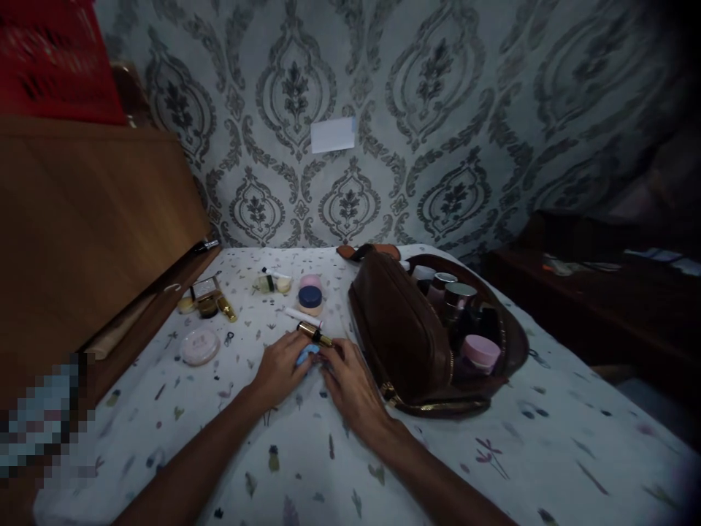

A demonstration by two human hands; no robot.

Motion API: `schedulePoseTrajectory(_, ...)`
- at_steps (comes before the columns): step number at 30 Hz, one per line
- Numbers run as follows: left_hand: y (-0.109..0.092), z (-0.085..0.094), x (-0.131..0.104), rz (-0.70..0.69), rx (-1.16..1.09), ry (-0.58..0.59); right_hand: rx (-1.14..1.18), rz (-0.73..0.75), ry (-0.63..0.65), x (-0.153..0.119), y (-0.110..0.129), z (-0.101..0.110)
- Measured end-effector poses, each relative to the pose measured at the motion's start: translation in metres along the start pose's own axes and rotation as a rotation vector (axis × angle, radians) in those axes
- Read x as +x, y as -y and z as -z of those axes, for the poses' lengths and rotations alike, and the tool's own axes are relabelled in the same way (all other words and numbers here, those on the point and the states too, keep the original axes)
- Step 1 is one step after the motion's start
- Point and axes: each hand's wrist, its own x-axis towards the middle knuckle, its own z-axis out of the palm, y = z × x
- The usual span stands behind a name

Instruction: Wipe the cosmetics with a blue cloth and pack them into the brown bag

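Note:
Close together at the middle of the bed-like printed surface, both hands work around small items. My left hand (pixel 279 367) is closed, with a small light-blue item (pixel 307 354) between its thumb and fingers. My right hand (pixel 350 381) has its fingers bent and drawn together beside it; what they pinch is hidden. A black and gold cosmetic tube (pixel 313 333) lies across just beyond the fingertips, its gold end against the right fingers. Past it rests a white slim tube (pixel 303 317). To the right stands an open brown leather bag (pixel 394 329) holding several jars and bottles, including a pink-lidded jar (pixel 481 352).
A blue-lidded jar (pixel 309 297) stands beyond the hands, near a pink round item (pixel 310 280). At left lie a round compact (pixel 199 345) and a gold tube (pixel 226 309). A wooden cabinet (pixel 98 234) borders the left; patterned wallpaper (pixel 350 88) rises behind.

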Motion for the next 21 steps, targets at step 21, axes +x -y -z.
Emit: schedulePoseTrajectory(21,-0.005,-0.001,-0.002,-0.016,0.303,0.083,0.282,0.063,-0.037,0.004,-0.011,-0.001)
